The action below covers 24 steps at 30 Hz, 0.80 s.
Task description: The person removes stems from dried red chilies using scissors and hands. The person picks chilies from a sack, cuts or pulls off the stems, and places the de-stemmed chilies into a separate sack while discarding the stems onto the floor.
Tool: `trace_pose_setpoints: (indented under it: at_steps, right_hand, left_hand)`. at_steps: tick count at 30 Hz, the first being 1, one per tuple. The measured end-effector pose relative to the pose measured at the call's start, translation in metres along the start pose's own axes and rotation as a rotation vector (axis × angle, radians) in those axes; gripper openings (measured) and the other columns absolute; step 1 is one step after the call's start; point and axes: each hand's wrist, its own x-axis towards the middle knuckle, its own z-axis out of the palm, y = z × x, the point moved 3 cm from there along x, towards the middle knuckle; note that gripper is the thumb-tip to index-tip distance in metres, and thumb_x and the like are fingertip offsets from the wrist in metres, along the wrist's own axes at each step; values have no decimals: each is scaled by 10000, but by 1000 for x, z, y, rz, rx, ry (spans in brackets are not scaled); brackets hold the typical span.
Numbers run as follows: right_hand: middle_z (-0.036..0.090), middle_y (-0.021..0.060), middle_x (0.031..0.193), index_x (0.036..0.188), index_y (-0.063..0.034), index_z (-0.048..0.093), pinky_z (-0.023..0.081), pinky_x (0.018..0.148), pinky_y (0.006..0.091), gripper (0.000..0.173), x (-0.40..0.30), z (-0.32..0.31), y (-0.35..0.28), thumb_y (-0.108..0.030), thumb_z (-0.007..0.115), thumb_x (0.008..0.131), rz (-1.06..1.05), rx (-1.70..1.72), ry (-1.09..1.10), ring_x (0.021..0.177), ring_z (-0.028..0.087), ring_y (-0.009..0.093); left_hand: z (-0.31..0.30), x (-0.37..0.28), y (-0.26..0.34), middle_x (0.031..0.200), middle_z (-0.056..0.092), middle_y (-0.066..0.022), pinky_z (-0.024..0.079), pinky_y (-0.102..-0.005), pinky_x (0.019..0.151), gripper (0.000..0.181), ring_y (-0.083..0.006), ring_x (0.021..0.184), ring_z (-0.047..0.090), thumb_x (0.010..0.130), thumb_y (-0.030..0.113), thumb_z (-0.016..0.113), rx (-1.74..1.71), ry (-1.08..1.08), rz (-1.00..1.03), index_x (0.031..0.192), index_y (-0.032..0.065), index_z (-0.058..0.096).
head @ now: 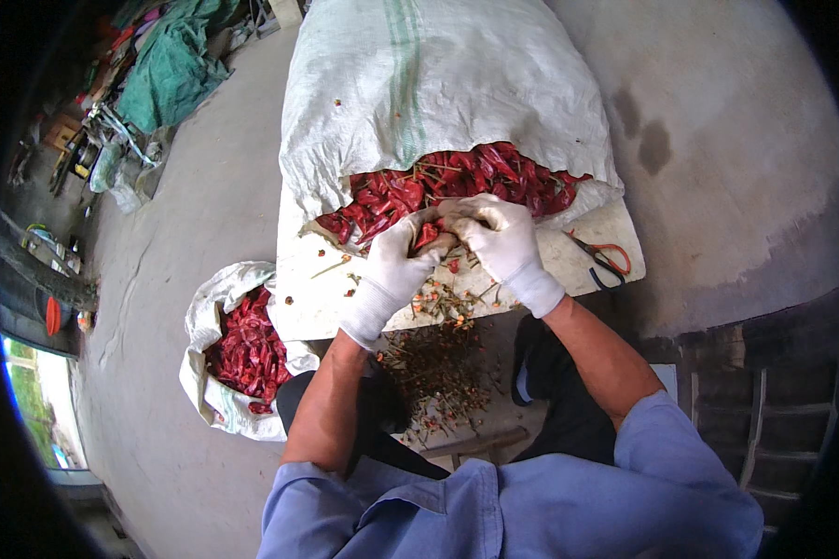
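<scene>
My left hand (396, 269), in a white knit glove, holds a dried red chili pepper (426, 236) between thumb and fingers. My right hand (498, 237), gloved too, meets it from the right, its curled fingertips at the pepper; whether they grip something is hidden. Both hands are just before the mouth of a large white woven sack (461, 77) lying on a pale board (601, 234). Dried red chilies (384, 195) fill the sack's opening. Cut stems and small orange bits (440, 300) lie on the board under my hands. Scissors (601, 258) with orange and dark handles rest at the board's right.
A smaller open sack (203, 314) of red chilies stands on the floor at the left. Below the board's near edge is a heap of stems (440, 377) between my legs. Green sheeting (175, 70) and assorted clutter lie at the upper left.
</scene>
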Motion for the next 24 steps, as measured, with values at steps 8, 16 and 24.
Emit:
trace_pose_setpoints:
  at_steps: [8,16,24]
  right_hand:
    - [765,132,965,1047,66,731,598,740,295,180,-4,3,0,80,607,918,186,224,-58,823,740,161]
    - [694,143,934,911,43,633,572,627,365,123,-7,8,27,31,512,933,504,946,-213,722,692,233]
    - [751,99,959,1088,25,664,599,674,325,166,16,-56,31,-68,618,958,395,332,-93,718,692,168]
  left_hand:
    - [-8,-5,0,837,706,6,514,-247,683,179,-42,755,586,936,13,694,73,-18,-6,1107,-21,736]
    - [-16,-8,14,816,716,-36,533,-248,647,213,-76,702,640,939,113,753,100,-49,256,1080,-44,730]
    - [-23,-16,13,792,700,-45,505,-275,631,251,-91,691,570,943,73,724,279,-279,95,1177,-13,690]
